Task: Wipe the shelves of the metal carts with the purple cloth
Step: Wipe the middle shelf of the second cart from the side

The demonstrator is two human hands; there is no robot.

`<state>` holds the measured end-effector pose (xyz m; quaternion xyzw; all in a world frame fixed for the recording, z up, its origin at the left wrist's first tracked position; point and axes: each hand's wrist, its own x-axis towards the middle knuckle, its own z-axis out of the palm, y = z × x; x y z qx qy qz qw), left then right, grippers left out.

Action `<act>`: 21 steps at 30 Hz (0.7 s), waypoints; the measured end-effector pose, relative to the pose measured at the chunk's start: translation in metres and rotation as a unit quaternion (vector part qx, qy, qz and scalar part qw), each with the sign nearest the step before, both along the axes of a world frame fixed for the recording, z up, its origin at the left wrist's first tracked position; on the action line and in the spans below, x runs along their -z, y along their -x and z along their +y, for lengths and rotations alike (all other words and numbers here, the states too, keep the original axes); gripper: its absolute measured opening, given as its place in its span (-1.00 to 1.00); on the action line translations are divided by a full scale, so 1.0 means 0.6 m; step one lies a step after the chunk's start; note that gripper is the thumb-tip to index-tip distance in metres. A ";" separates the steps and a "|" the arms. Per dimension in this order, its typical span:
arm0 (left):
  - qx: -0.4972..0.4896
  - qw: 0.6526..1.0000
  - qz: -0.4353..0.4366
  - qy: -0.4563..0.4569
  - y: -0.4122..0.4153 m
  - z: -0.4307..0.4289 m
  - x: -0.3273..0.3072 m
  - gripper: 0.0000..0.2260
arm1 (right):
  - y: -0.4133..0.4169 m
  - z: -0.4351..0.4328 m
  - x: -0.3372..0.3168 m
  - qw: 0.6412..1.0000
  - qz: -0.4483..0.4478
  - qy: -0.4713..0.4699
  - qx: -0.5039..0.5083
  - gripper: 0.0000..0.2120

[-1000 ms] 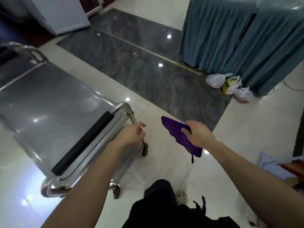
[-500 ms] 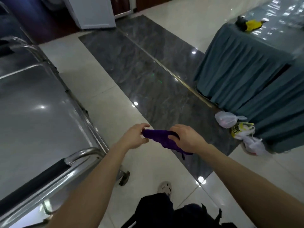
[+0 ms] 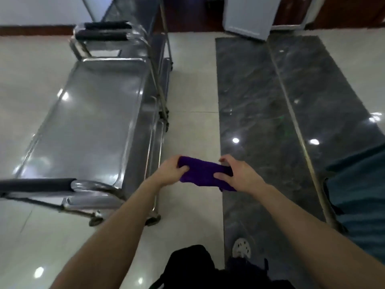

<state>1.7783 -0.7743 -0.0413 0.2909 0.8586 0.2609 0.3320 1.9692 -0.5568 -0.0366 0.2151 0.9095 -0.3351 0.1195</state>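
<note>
The purple cloth [image 3: 203,173] is bunched and stretched between both hands above the floor. My left hand [image 3: 169,173] grips its left end and my right hand [image 3: 239,175] grips its right end. To the left stands a metal cart [image 3: 83,122] with a bare shiny top shelf and a black-padded handle [image 3: 37,184] at its near end. A second metal cart [image 3: 116,36] with black handles stands behind it, partly hidden.
A teal skirted table [image 3: 362,195] is at the right edge. A white cabinet [image 3: 248,15] stands at the back. The floor is pale tile with a dark marble strip [image 3: 270,122]. My shoe [image 3: 241,248] and dark trousers show at the bottom.
My left hand has taken hold of the cloth's left end, which one second ago only my right hand held. The view has swung left, bringing the carts in front and the teal table to the edge.
</note>
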 end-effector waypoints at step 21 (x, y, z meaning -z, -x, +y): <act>-0.575 0.796 -0.110 -0.153 0.007 -0.047 0.101 -0.80 | 0.417 0.044 0.084 0.967 -0.035 0.210 -0.139 -0.28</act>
